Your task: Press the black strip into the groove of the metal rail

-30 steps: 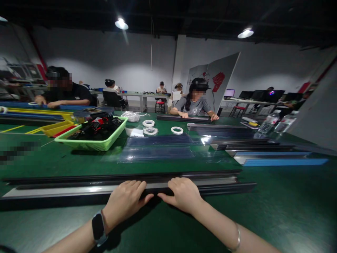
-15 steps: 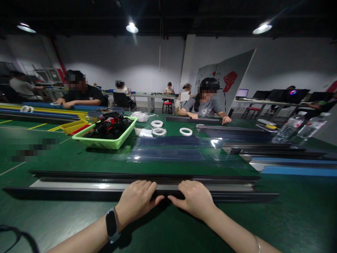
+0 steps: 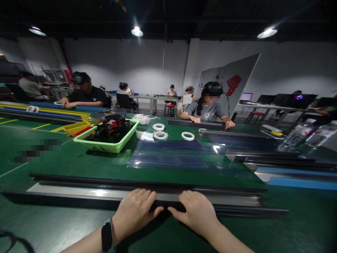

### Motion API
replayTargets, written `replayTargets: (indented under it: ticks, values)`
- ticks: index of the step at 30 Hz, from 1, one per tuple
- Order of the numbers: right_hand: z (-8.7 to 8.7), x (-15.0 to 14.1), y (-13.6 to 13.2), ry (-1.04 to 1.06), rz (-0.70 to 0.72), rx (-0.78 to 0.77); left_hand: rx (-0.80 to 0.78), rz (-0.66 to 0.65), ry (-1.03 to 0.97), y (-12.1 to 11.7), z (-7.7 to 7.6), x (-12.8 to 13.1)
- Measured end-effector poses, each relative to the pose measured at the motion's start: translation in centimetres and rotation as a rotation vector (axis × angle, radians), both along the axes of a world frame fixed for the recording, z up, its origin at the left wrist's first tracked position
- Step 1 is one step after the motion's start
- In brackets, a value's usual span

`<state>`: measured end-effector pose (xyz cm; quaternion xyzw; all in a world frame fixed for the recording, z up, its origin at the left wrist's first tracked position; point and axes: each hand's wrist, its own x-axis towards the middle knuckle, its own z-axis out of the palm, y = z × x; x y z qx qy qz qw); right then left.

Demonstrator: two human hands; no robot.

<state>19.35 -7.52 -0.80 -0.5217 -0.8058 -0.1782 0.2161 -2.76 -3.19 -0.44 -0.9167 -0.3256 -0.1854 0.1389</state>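
Observation:
A long black metal channel profile [image 3: 76,201] with a silvery inner face lies across the green table in front of me, its ends cut at a slant. My left hand [image 3: 135,207], below a wrist band, grips the near wall of the profile left of its middle. Close beside it my right hand [image 3: 198,212] grips the same wall. On both hands the fingers curl over the top edge and the thumbs press the near side, pointing at each other. The fingertips are hidden inside the channel.
Beyond the profile lie clear plastic film [image 3: 168,160], rolls of white tape [image 3: 187,136] and a green basket [image 3: 118,144] of black and red items. More profiles [image 3: 263,154] and water bottles [image 3: 300,133] are at right. Across the table a co-worker [image 3: 207,109] handles another profile.
My view has turned left, so the background has shifted rightward. Both hands keep their grip on the profile, which shows at a slightly different slant.

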Motion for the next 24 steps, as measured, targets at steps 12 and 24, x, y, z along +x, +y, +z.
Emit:
replayTargets:
  ticks: [12,24]
  values:
    - [-0.2,-0.1,0.5,0.023,-0.106,-0.14,-0.041,0.019,-0.017,0.3,0.1,0.2]
    - [1.6,-0.7,0.3,0.001,-0.16,-0.314,-0.067,0.034,-0.028,0.1,-0.1,0.1]
